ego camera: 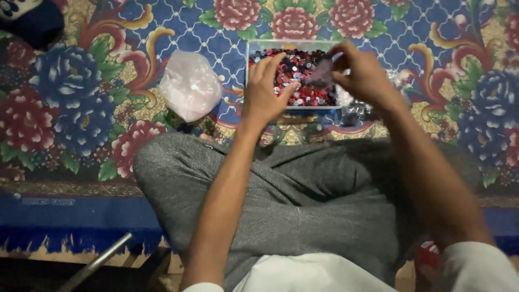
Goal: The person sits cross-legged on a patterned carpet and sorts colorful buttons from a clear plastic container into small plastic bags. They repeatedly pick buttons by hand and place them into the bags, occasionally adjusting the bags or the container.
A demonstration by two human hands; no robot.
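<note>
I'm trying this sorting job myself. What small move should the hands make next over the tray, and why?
Probably lower the right hand toward the left palm: its fingers pinch something small and blurred above the clear tray of red and silver sequins, and the left hand waits open.

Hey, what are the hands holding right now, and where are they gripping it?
The right hand pinches something small and blurred at its fingertips, too unclear to name. The left hand rests open over the clear tray of red and silver sequins, holding nothing visible.
</note>
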